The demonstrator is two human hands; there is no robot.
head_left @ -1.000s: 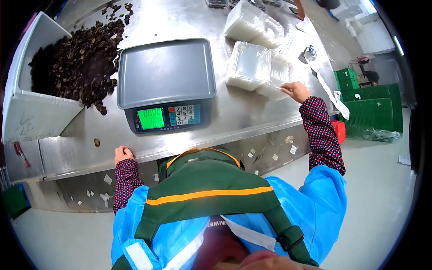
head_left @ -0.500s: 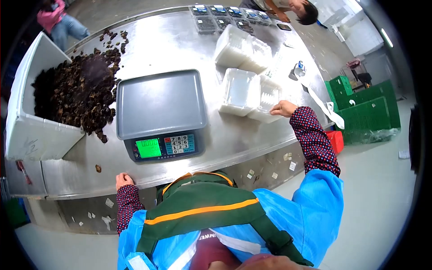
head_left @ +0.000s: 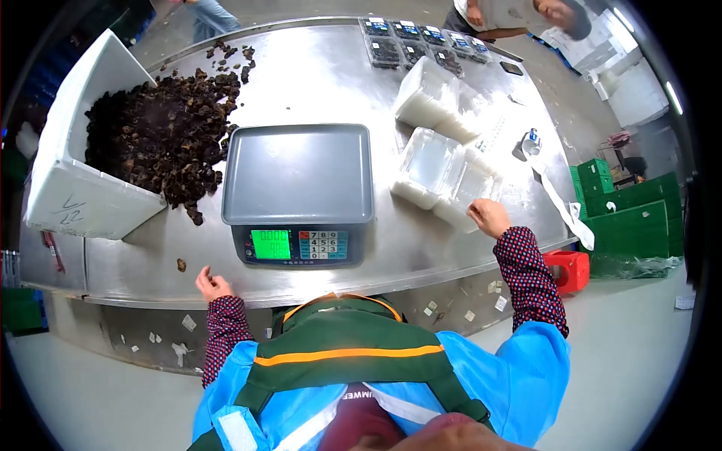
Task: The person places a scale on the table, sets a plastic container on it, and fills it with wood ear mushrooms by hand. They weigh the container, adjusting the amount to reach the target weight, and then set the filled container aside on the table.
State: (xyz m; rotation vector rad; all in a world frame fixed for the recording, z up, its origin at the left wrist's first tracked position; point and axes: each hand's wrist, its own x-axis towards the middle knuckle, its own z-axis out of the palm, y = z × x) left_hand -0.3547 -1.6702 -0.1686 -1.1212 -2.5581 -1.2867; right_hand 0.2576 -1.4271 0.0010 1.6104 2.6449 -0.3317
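My right hand [head_left: 487, 218] is at the near right edge of a stack of clear plastic containers [head_left: 447, 177], its fingers pinched on the rim. My left hand [head_left: 213, 285] hovers over the table's front edge, fingers apart and holding nothing, close to a small loose brown piece [head_left: 181, 265]. Between the hands stands a scale with a grey tray [head_left: 298, 174] and a lit green display [head_left: 271, 244]. Dark brown dried pieces [head_left: 162, 139] spill from a white foam box [head_left: 98, 197] at the left.
More clear containers [head_left: 429, 94] stand behind the first stack. Filled, labelled boxes [head_left: 385, 51] line the far edge beside another person [head_left: 496, 15]. A tape roll [head_left: 531, 143] and a phone [head_left: 511, 68] lie at the right. A red stool [head_left: 569, 272] and green crates [head_left: 632, 229] stand beyond the table.
The view has shifted, so the table's things appear farther right. My left hand has lifted from the table edge and its fingers have spread. My right hand remains at the container stack.
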